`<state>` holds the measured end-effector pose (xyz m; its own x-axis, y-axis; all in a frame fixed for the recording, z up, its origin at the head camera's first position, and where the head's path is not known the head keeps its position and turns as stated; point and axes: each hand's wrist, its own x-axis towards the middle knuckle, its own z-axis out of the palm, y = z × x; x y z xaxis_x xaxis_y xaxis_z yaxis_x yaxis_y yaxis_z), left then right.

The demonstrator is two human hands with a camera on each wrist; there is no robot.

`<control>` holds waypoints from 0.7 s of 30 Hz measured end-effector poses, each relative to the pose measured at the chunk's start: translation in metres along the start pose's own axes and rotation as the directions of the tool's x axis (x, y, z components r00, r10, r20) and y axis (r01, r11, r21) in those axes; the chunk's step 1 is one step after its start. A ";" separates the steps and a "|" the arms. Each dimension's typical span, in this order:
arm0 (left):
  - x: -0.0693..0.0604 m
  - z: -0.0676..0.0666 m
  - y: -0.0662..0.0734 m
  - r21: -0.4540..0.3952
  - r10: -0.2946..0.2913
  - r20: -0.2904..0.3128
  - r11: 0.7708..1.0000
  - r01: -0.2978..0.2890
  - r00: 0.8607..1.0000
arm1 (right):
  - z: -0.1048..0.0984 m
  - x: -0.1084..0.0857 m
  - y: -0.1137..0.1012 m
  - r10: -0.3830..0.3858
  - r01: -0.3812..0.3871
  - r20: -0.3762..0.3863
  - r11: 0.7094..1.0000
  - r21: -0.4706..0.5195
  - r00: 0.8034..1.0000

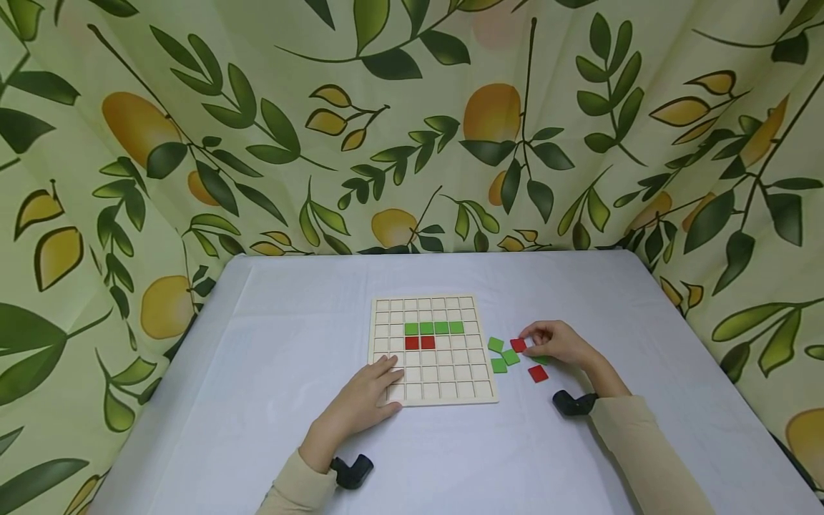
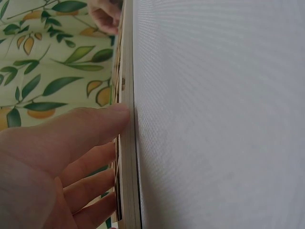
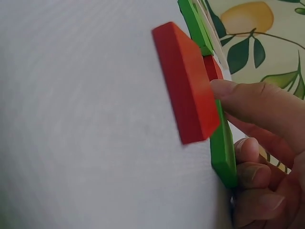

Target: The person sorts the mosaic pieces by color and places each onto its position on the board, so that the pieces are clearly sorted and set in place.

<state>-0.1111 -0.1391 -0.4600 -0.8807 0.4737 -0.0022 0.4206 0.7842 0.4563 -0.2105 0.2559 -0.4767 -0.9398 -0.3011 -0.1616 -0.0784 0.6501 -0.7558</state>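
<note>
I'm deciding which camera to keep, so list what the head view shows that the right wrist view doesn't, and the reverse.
Only the head view shows the left hand on the gridded face of the pale wooden board, with a row of four square green tiles and two square red tiles laid on it.

Only the right wrist view shows, up close, the thick side of a loose square red tile.

Both show the right hand, loose square green tiles, the white tablecloth and the leaf-and-fruit-printed fabric curtain.

Left fingers [image 1: 390, 375] on gridded board [image 1: 455, 373], right fingers [image 1: 533, 329] touching red tile [image 1: 518, 345]
</note>
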 end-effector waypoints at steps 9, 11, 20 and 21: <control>-0.001 0.000 0.000 0.000 0.006 -0.012 1.000 -0.006 1.000 | 0.000 -0.001 0.000 -0.010 0.009 -0.028 1.000 -0.018 1.000; -0.001 0.000 0.000 0.003 0.006 -0.012 1.000 -0.006 1.000 | 0.000 -0.001 0.000 -0.010 0.010 -0.027 1.000 -0.018 1.000; -0.001 -0.001 0.000 0.005 0.010 -0.006 1.000 -0.010 1.000 | 0.000 -0.002 -0.001 -0.004 0.003 -0.029 1.000 -0.008 1.000; -0.001 -0.001 0.000 0.005 0.012 -0.008 1.000 -0.012 1.000 | 0.000 -0.002 -0.001 -0.002 0.002 -0.030 1.000 -0.007 1.000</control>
<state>-0.1102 -0.1396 -0.4592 -0.8773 0.4798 0.0099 0.4319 0.7805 0.4520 -0.2090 0.2562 -0.4758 -0.9492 -0.2813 -0.1407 -0.0827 0.6548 -0.7513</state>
